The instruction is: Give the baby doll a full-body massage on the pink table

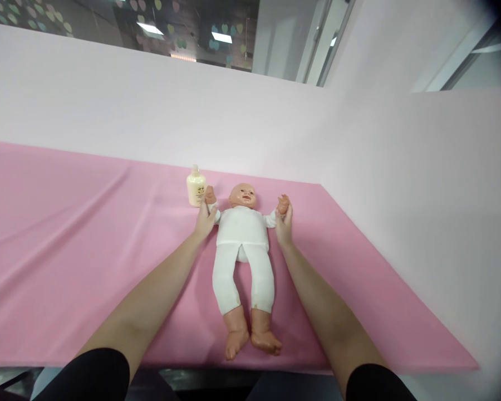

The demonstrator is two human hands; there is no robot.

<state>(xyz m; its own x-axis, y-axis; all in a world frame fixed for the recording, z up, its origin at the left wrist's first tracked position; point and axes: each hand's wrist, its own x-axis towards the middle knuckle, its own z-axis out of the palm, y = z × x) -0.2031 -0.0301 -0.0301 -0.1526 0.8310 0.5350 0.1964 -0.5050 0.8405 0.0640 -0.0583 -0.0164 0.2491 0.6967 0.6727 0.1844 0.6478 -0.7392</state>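
A baby doll [242,245] in white clothes lies on its back on a pink cloth [67,234], head away from me and bare feet toward me. My left hand [204,220] grips the doll's raised arm on the left side, just below its small hand. My right hand [284,223] grips the doll's other arm at the wrist. A cream lotion bottle [196,187] stands upright just beyond my left hand, close to the doll's hand.
The pink cloth covers a long table that ends at a front edge [275,368] near me and a right edge [401,273]. Pale pink walls [192,117] rise behind and to the right.
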